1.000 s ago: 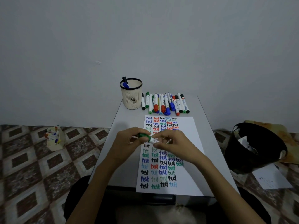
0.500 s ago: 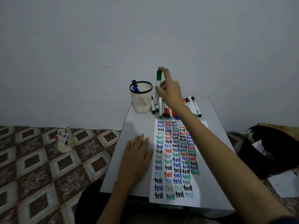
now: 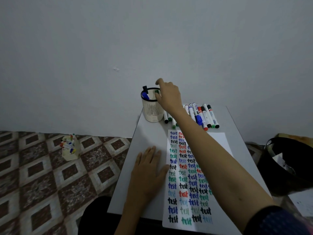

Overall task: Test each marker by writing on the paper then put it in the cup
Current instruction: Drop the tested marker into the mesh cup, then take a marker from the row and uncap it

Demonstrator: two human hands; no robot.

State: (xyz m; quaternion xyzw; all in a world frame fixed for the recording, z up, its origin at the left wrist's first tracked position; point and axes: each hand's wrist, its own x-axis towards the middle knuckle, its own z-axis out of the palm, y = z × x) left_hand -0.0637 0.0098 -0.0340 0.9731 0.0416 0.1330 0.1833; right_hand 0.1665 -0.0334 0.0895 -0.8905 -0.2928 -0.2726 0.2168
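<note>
A cream mesh cup [image 3: 152, 112] with a black rim stands at the table's far left. A blue marker [image 3: 145, 95] leans inside it, and a green marker [image 3: 156, 91] shows only its cap at the rim. My right hand [image 3: 169, 97] hovers over the cup's right side with fingers apart, index finger raised and thumb beside the green cap. To the right of the cup lie several markers [image 3: 205, 116] in a row. The white paper [image 3: 218, 139] carries rows of the word "test" in several colours. My left hand [image 3: 147, 173] lies flat on the table beside the paper's left edge.
The grey table [image 3: 149, 133] stands against a plain wall. A black bin [image 3: 288, 167] with paper inside sits on the floor to the right, near a loose sheet [image 3: 303, 202]. A small box of markers [image 3: 70, 148] stands on the tiled floor to the left.
Both hands were on the green marker over the paper. My right hand then carried it up to the cup, where it now sits. My left hand went flat on the table.
</note>
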